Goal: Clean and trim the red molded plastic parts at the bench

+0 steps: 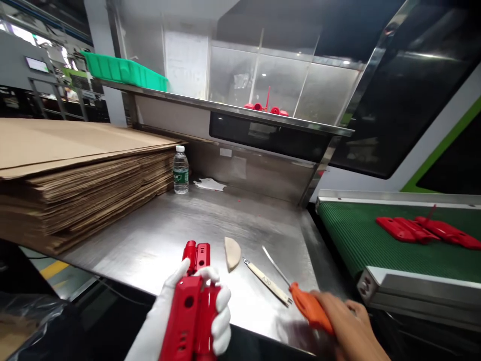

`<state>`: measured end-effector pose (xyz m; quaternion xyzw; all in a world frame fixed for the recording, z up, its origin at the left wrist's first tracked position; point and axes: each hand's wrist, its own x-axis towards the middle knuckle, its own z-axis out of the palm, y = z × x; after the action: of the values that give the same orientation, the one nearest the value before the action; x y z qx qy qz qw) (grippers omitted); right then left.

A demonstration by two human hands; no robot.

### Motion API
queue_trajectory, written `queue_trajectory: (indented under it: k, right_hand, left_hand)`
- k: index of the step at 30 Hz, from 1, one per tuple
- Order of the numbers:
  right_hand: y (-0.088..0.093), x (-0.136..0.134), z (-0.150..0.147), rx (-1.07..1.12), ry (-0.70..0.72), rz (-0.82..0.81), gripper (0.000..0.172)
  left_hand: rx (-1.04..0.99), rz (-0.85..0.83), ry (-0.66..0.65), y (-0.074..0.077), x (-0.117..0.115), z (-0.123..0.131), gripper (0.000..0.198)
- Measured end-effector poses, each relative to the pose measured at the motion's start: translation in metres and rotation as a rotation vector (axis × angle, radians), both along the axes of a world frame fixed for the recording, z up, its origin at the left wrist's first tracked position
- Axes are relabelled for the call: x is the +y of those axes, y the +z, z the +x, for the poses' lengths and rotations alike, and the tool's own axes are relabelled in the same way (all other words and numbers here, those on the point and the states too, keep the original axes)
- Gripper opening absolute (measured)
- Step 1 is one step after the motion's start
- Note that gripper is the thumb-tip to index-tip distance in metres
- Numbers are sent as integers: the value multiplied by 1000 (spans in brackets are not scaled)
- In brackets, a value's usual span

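Note:
My left hand (pixel 218 306), in a white glove, is wrapped round red plastic parts (pixel 184 313) at the lower middle of the head view. My bare right hand (pixel 343 321) grips the orange handle of a tool (pixel 310 306). Its thin, curved metal blade points up and left, over the metal table (pixel 161 235). Between the hands, a cream-coloured trimming tool (pixel 266 282) lies on the table. Beside it rests a beige half-round piece (pixel 232 253).
Stacked cardboard sheets (pixel 101 190) fill the left side, next to a water bottle (pixel 181 173). A shelf (pixel 225 108) behind holds a green bin (pixel 124 71) and red parts (pixel 276 110). Further red parts (pixel 409 229) lie on the green conveyor (pixel 349 225) at right.

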<state>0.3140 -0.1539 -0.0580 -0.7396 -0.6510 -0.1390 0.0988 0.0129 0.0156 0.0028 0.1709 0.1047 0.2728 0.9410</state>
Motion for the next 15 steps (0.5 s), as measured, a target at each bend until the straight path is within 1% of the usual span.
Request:
queue_trajectory:
  k: [1,2,3,5,6,8,10,13,15]
  right_hand:
    - [-1,11,13,26,-40,-56,73]
    - [-1,23,23,55,-81,-101,73]
    - [0,36,30,77,-108,-135,65]
    - [5,61,36,98,-134,-154,35]
    - [7,72,36,100,-130,-145,28]
    - [7,88,35,106,-117,-128,43]
    - [2,96,39,117,-108,-133,54]
    - [-10,93,54,126,-117,-164,65]
    - [-15,85,59,117,-138,-121,71]
  left_hand:
    - [11,-64,21,0,0,5,33]
    - [16,-116,28,-1,0,10,30]
    - [20,-155,27,-2,0,13,30]
    - [35,-195,24,-3,-1,16,39]
    - [47,-204,20,-3,-2,17,44]
    - [29,-198,2,-4,-3,15,50]
    - [-59,-198,-25,-6,-4,14,53]
    - [-154,-227,-7,-13,-4,15,49]
    - [-169,-248,44,-18,-5,16,48]
